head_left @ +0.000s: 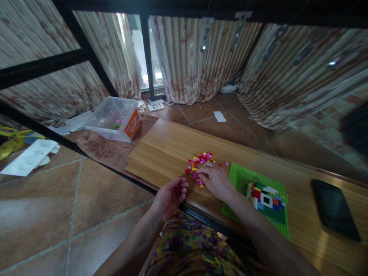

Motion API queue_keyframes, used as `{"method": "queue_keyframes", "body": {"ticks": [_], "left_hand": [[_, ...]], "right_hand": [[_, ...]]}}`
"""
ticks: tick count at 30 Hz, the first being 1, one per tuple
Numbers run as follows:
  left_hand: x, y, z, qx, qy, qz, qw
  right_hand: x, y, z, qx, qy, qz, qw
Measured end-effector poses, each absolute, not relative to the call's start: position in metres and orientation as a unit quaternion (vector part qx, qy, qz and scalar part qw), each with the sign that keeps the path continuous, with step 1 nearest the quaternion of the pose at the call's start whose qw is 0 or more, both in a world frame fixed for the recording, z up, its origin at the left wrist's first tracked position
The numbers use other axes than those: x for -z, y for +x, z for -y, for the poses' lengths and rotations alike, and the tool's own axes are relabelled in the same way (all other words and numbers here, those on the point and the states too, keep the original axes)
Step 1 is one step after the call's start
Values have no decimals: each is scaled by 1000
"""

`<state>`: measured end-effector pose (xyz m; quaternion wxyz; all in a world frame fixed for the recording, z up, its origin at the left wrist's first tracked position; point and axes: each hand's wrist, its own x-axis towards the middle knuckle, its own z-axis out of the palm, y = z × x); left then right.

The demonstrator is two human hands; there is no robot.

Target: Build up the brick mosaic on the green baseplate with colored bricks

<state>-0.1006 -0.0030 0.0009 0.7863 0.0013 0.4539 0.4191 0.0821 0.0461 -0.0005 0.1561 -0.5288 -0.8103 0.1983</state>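
Note:
My left hand [170,197] is turned palm up at the table's front edge, its fingers curled round several small dark red toy bricks [178,189]. Over a loose pile of small toy bricks [203,156] in pink, red, orange and yellow reaches my right hand [214,179]. Its thumb and fingertips are drawn together among the bricks, and what lies between them is too small to make out. To the right, partly under my right forearm, lies a green baseplate [240,174] carrying a multicoloured brick build [266,199] with a white square framing a black centre.
A black phone [335,209] rests at the right of the wooden table [161,143]. Beyond the table's left end stands a clear plastic box [110,132] with an orange label and some pieces inside. Black metal bars [43,63] cross the upper left; striped curtains [184,57] hang behind.

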Motion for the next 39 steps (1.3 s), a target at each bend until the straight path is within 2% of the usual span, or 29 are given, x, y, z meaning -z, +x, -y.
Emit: {"method": "queue_keyframes", "body": {"ticks": [15,21,28,30,35,39], "left_hand": [[3,-102,5,-426,15,-446,787],[4,-101,5,-426,18,-448,786],[2,-100,4,-421,22,-454,785],[1,-100,3,-420,20,-459,783],[-4,-96,1,-429,-9,-427,796],[-7,-95,-1,-443,-32,-399,802]], "right_hand": [[-10,57,-53,-103,-480,871,19],[-11,51,-48,-64,-473,879,13],[-9,50,-48,-77,-472,878,7],[-12,52,-48,-98,-479,872,23],[-30,50,-34,-224,-500,824,148],[-37,49,-28,-290,-476,805,201]]}}
